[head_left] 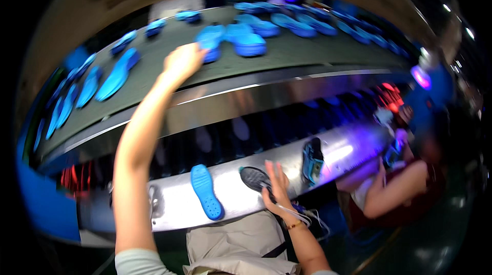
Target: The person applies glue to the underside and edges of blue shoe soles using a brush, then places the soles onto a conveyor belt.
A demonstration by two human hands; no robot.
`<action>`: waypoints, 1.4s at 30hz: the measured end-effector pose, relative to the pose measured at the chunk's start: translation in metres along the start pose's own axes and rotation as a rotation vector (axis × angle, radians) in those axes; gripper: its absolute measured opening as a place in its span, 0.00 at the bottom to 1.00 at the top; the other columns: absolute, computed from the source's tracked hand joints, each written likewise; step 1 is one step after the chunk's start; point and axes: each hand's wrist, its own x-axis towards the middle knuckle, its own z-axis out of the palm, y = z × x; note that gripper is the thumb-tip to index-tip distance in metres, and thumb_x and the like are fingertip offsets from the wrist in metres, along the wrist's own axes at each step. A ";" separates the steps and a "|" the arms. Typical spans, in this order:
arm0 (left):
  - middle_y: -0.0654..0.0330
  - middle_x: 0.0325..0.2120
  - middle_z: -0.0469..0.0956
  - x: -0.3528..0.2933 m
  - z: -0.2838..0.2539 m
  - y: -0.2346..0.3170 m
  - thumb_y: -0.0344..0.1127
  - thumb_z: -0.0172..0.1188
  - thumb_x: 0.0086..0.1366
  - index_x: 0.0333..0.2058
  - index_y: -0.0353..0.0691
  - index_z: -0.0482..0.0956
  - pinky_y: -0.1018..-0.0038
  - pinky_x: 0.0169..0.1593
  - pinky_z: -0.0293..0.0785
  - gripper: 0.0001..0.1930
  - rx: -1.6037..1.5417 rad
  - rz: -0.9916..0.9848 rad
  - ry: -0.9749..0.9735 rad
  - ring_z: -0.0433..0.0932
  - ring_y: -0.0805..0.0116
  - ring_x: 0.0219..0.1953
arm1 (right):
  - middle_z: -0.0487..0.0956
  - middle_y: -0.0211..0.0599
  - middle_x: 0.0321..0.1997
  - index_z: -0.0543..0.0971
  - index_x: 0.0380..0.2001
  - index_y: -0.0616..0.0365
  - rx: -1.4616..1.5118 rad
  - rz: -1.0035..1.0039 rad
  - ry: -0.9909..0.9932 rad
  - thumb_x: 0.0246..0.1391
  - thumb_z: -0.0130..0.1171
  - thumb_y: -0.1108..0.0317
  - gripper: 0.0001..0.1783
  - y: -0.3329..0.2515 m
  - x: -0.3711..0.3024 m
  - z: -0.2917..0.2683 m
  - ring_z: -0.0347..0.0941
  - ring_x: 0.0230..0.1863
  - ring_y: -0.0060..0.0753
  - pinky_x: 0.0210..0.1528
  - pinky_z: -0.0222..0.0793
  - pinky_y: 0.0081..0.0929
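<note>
My left arm stretches up over the belt, and my left hand [183,62] is closed at the near end of a blue shoe sole [210,39]; motion blurs the fingers. Beside that sole, to its right, lies another blue sole [247,42]. On the metal ledge below, my right hand [277,189] has its fingers stretched out and its thumb apart, against a dark shoe [253,177] with a patterned surface. Between my arms a single blue sole [207,192] lies flat, its holed end toward me. A black and teal shoe [312,161] rests farther right.
Several blue soles stand along the dark conveyor belt [164,65], which has a metal front edge [230,90]. Under it runs a dark slot with red glowing ends. A person [397,188] sits at right, near a purple lamp [421,77]. Beige cloth [236,241] covers my lap.
</note>
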 end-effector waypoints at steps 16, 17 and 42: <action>0.46 0.43 0.69 -0.323 0.055 -0.021 0.43 0.56 0.49 0.52 0.29 0.58 0.58 0.51 0.67 0.34 -2.525 -0.091 -0.527 0.69 0.51 0.47 | 0.39 0.50 0.66 0.43 0.63 0.49 -0.251 -0.018 -0.074 0.30 0.56 0.79 0.53 -0.020 0.000 -0.008 0.29 0.67 0.53 0.61 0.31 0.52; 0.44 0.42 0.69 -0.341 0.079 -0.033 0.40 0.56 0.46 0.51 0.28 0.59 0.58 0.50 0.69 0.34 -2.572 -0.084 -0.720 0.70 0.49 0.45 | 0.39 0.51 0.66 0.43 0.63 0.48 -0.257 -0.022 -0.126 0.30 0.57 0.79 0.54 -0.024 -0.002 -0.005 0.29 0.67 0.53 0.61 0.31 0.52; 0.43 0.30 0.73 -0.338 0.084 0.041 0.29 0.45 0.29 0.43 0.23 0.64 0.63 0.36 0.77 0.33 -2.085 -0.945 -0.864 0.76 0.51 0.30 | 0.48 0.44 0.65 0.59 0.57 0.34 -0.508 -0.162 -0.090 0.46 0.48 0.70 0.33 -0.010 0.001 0.045 0.45 0.65 0.47 0.56 0.36 0.67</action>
